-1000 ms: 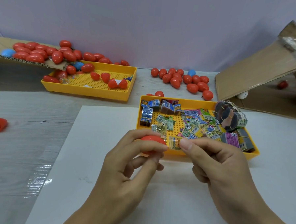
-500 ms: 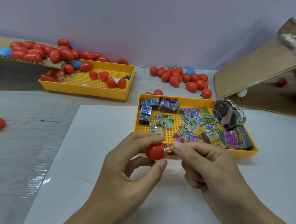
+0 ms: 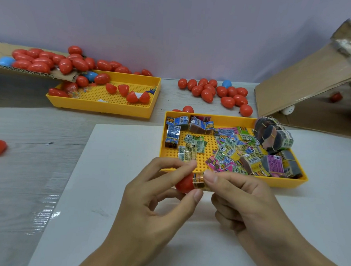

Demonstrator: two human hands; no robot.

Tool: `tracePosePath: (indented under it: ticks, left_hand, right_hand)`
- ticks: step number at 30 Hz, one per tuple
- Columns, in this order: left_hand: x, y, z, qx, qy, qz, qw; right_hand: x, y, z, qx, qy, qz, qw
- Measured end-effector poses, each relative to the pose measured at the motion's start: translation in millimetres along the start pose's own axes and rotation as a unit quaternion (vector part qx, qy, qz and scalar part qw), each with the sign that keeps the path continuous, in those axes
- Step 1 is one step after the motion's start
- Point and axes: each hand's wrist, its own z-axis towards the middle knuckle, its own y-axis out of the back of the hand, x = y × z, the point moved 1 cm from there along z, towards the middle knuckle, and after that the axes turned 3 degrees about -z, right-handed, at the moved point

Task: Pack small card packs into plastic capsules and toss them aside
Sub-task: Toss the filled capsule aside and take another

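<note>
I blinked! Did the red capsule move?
Yes. The capsule dropped from the near tray rim toward the person, onto the white sheet side.

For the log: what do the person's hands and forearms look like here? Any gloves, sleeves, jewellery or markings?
Both are bare. The left hand and right hand wear no gloves, and no rings show on the visible fingers. No watch, band or sleeve appears on either forearm up to the bottom edge of the picture. Fingernails are short and unpainted. No tattoos or markings are visible.
</note>
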Motion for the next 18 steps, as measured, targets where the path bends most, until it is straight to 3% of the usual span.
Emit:
tracePosePath:
  ticks: [13,18]
  left_hand:
    - [3.2,0.0,-0.6,-0.021,-0.038,0.0,0.999]
    - [2.8,2.3,-1.4,-0.042,-0.058,-0.016,0.997]
  right_hand:
    - [-4.5,3.3,4.0,-0.074,0.052,-0.027,0.996]
    - [-2.1,1.9,2.2,-0.061,0.057,-0.058,0.995]
